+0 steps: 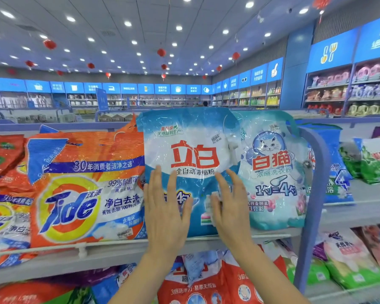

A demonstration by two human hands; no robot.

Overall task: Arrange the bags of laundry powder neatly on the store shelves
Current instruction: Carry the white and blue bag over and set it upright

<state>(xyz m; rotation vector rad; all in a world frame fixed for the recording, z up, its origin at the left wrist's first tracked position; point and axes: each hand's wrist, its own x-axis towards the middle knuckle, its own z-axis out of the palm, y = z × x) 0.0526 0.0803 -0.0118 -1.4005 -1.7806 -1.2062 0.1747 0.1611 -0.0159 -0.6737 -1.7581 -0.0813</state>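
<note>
1. Supermarket aisle, laundry powder section: faces a blue-and-white bag (191, 150) standing upright on the top shelf (110, 257), mid-row.
2. Presses left hand (165, 211) flat against the bag's lower left front, fingers straight and slightly spread.
3. Lays right hand (230, 207) on the bag's lower right front, fingers straight as well; grips nothing with either of the hands.
4. Shows the bag wedged between an orange Tide bag (86, 194) on its left and a pale turquoise cat-logo bag (272, 172) on its right, touching both.
5. Finds more orange and red bags (4, 172) crowded at far left on the same shelf.
6. Takes in, beyond the blue shelf upright (316, 194) at right, a blue bag (338, 154) and green-and-white bags (373, 163) on the neighbouring shelf.
7. Catches red bags (206, 281) on the shelf below, between the two forearms, with pink and green bags (349, 260) lower right.
8. Frames it all against blue-signed wall shelving (329, 53) and red lanterns (49, 43) hung under a ceiling of round lights.
</note>
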